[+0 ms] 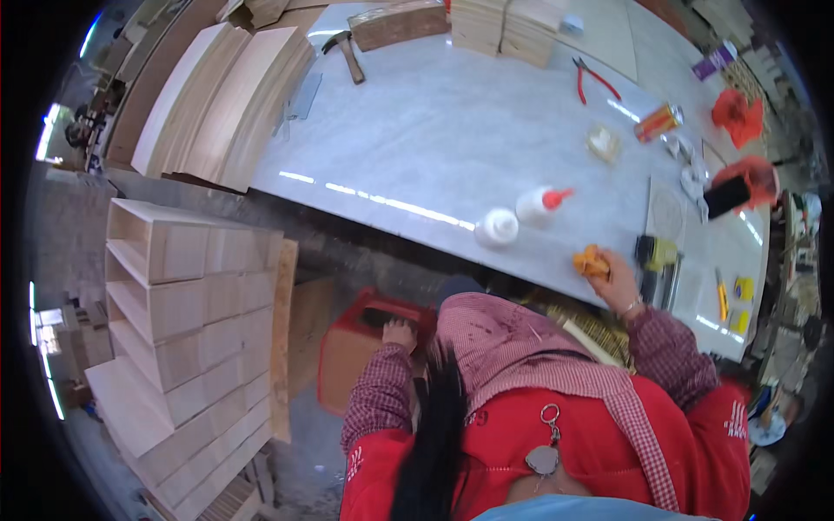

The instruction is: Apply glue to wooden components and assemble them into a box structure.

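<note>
My right hand is closed around a crumpled orange-yellow piece, perhaps cloth or sponge, at the front edge of the table. Beside it on the right lies a tool with a yellow-green and black body. Two white squeeze bottles, one with a white top and one with a red tip, stand to its left. Down by my knees, my left hand grips a red-edged brown box stool, its fingers curled at the dark opening in the top.
Stacked wooden boxes rise at the left. Curved wooden boards occupy the table's far left, near a hammer. Red-handled pliers, a dark phone and a yellow utility knife lie farther right.
</note>
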Motion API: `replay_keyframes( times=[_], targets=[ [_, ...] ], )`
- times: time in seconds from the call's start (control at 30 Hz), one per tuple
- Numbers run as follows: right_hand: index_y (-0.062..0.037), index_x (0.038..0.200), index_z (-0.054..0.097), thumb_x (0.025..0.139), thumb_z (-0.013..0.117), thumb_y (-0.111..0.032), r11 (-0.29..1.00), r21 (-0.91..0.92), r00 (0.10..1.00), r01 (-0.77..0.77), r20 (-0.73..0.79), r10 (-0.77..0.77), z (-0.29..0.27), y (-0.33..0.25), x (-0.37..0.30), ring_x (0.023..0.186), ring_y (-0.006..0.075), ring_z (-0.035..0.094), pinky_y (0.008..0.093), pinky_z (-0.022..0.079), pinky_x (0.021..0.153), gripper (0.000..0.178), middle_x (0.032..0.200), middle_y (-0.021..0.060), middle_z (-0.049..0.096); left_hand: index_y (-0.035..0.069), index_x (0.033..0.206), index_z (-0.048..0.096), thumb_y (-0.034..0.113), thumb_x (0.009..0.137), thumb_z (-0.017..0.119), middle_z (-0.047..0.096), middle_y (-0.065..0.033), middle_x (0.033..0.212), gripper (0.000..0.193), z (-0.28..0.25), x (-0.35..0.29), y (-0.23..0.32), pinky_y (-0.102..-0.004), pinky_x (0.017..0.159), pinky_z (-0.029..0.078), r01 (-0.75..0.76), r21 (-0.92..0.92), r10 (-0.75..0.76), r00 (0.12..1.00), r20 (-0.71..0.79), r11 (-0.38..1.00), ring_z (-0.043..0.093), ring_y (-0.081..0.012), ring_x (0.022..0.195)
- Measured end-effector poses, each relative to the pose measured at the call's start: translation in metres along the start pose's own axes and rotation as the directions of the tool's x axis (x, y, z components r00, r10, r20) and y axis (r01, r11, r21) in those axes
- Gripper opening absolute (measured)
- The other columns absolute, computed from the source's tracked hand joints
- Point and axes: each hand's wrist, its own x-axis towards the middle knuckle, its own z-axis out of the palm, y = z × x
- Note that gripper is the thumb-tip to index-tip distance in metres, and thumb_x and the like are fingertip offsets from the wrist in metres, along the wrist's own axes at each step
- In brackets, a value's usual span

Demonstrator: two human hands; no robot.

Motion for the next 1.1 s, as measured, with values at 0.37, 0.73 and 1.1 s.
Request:
replay_keyframes(
  times=[0.37,0.73,1.1],
  targets=[
    [-0.0103,0.105,0.053,0.065,0.066,-0.007,0.935,-0.328,0.984,0.137,0.153,-0.09,0.0,0.002,0.073,0.089,0.0273,0.051,0.0336,0.043,0.079,0.042,0.101,0.0094,0.054,0.009,0.114,0.056,0.034,0.085,0.044,0.058,-0.0138,0.109,0.041,-0.006,0.169,0.012,-0.0454,0.087,0.039,0.751,0.424,-0.854,0.506,0.124,0.507,0.054,-0.0317,0.096],
    [-0.0128,0.104,0.053,0.061,0.066,-0.005,0.948,-0.31,0.998,0.069,0.018,-0.067,0.011,-0.004,0.073,0.095,0.0286,0.048,0.0341,0.041,0.082,0.045,0.11,0.0073,0.052,0.005,0.114,0.055,0.035,0.092,0.038,0.061,-0.0105,0.102,0.041,-0.17,0.206,0.029,-0.0364,0.077,0.049,0.733,0.406,0.193,0.581,-0.791,-0.546,0.059,-0.0207,0.088],
    [-0.0105,0.108,0.055,0.063,0.06,-0.002,0.976,-0.216,0.909,-0.001,-0.407,-0.089,0.028,-0.011,0.056,0.097,0.0266,0.049,0.0327,0.04,0.085,0.046,0.112,0.0073,0.055,0.003,0.113,0.054,0.036,0.093,0.039,0.061,-0.011,0.101,0.041,-0.311,0.185,0.033,-0.034,0.073,0.052,0.772,-0.564,0.937,0.35,-0.01,-0.294,0.06,-0.0199,0.086]
  ],
)
